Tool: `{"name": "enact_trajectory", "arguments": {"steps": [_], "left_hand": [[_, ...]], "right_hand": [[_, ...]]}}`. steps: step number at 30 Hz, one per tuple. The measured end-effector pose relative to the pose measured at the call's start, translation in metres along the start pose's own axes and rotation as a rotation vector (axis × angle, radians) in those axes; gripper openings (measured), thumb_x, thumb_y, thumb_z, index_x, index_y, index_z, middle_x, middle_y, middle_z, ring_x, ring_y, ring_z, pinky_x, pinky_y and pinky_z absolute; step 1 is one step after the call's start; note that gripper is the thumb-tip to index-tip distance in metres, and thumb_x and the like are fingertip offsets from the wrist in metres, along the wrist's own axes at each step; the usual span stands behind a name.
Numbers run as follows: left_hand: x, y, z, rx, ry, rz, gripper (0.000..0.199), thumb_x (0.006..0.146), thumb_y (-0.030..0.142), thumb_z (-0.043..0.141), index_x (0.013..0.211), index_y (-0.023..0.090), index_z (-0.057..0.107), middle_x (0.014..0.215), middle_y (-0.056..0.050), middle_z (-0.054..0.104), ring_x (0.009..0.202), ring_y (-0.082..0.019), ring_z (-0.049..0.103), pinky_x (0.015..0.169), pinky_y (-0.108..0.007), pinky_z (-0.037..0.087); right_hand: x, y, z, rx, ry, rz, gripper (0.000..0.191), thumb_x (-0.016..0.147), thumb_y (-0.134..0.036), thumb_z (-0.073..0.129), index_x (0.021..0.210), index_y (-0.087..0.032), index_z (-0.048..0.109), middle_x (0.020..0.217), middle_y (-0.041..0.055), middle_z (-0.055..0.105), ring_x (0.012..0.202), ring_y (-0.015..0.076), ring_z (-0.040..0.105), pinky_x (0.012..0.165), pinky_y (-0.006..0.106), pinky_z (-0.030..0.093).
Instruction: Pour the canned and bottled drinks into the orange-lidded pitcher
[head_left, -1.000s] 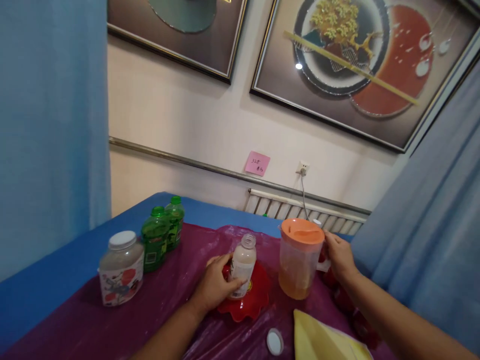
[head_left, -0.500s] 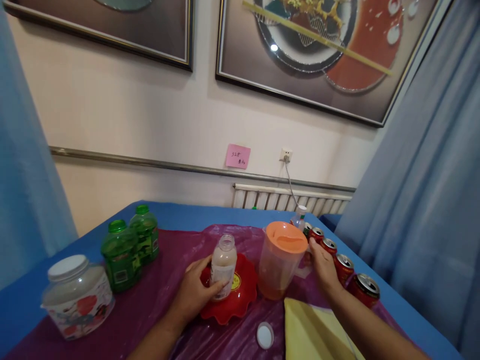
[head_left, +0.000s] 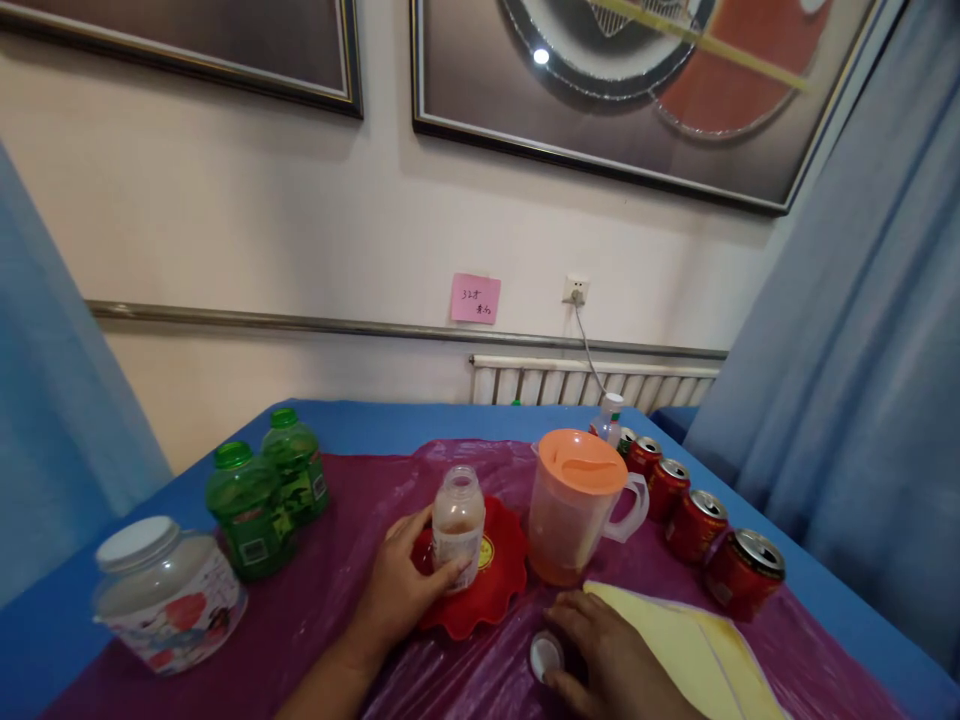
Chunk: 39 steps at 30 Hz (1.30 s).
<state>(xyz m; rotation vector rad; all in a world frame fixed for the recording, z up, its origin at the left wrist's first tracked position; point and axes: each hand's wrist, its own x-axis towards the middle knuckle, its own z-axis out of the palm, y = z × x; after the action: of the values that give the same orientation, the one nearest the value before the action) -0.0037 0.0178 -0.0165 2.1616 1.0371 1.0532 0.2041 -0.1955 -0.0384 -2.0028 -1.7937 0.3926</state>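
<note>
My left hand (head_left: 409, 572) is closed round a small clear bottle (head_left: 459, 520) with a whitish label. The bottle has no cap on and stands upright over a red plate (head_left: 502, 580) with a wavy rim. Low in front, my right hand (head_left: 600, 640) has its thumb and fingers apart beside a white bottle cap (head_left: 546, 656), which lies on the purple plastic sheet. Its thumb is at the cap's edge; I cannot tell whether it touches. Behind that hand stands a clear pitcher (head_left: 568, 530) with an orange lid and a little amber liquid inside.
Several red cans (head_left: 697, 522) line the right edge, with a small clear bottle (head_left: 607, 420) behind them. A yellow cloth (head_left: 690, 640) lies at front right. On the left stand two green bottles (head_left: 247, 520) and a wide white-lidded jar (head_left: 172, 600). Purple sheet (head_left: 337, 540) covers the blue table (head_left: 367, 418).
My right hand has let go of the pitcher's handle and come down toward me to the white cap. My left hand still holds the bottle, which now shows amber-tinted contents.
</note>
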Motion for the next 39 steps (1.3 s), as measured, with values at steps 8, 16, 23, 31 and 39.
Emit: {"name": "enact_trajectory", "arguments": {"steps": [8, 16, 23, 31, 39], "left_hand": [[-0.003, 0.002, 0.002, -0.042, -0.037, -0.012, 0.066, 0.063, 0.038, 0.078, 0.125, 0.018, 0.066, 0.122, -0.013, 0.072, 0.112, -0.034, 0.067, 0.1, -0.052, 0.052], [-0.003, 0.011, -0.003, -0.072, -0.082, 0.024, 0.065, 0.062, 0.037, 0.08, 0.124, 0.023, 0.067, 0.123, -0.01, 0.072, 0.114, -0.034, 0.066, 0.102, -0.052, 0.051], [-0.003, 0.008, 0.001, -0.1, -0.106, 0.011, 0.065, 0.065, 0.037, 0.079, 0.126, 0.02, 0.065, 0.127, -0.013, 0.072, 0.116, -0.034, 0.066, 0.103, -0.051, 0.051], [-0.006, 0.015, -0.002, -0.226, -0.211, 0.06, 0.064, 0.072, 0.036, 0.077, 0.132, 0.021, 0.06, 0.132, -0.012, 0.069, 0.12, -0.031, 0.066, 0.105, -0.047, 0.052], [-0.006, 0.004, 0.0, -0.222, -0.206, 0.075, 0.066, 0.068, 0.031, 0.075, 0.132, 0.025, 0.061, 0.129, -0.01, 0.07, 0.117, -0.033, 0.066, 0.104, -0.049, 0.052]], "right_hand": [[0.008, 0.009, 0.011, 0.066, -0.161, 0.003, 0.045, 0.072, -0.013, 0.066, 0.115, -0.025, 0.071, 0.114, 0.006, 0.066, 0.101, 0.0206, 0.064, 0.09, 0.026, 0.047], [0.011, 0.007, 0.009, 0.042, -0.108, -0.05, 0.045, 0.06, -0.005, 0.064, 0.1, -0.023, 0.073, 0.104, 0.0063, 0.068, 0.089, 0.0229, 0.068, 0.081, 0.029, 0.053], [0.028, -0.022, -0.02, 0.453, 0.335, -0.4, 0.064, 0.083, -0.009, 0.062, 0.141, -0.032, 0.052, 0.13, 0.0084, 0.062, 0.114, 0.0227, 0.064, 0.093, 0.033, 0.054], [0.109, -0.074, -0.028, 0.824, 0.739, -0.352, 0.027, 0.085, -0.023, 0.071, 0.107, -0.023, 0.055, 0.114, 0.0079, 0.067, 0.103, 0.0217, 0.065, 0.094, 0.04, 0.053], [0.124, -0.076, -0.006, 1.051, 0.648, -0.33, 0.024, 0.09, -0.029, 0.067, 0.109, -0.024, 0.053, 0.118, 0.0068, 0.067, 0.109, 0.0213, 0.064, 0.096, 0.039, 0.051]]}}
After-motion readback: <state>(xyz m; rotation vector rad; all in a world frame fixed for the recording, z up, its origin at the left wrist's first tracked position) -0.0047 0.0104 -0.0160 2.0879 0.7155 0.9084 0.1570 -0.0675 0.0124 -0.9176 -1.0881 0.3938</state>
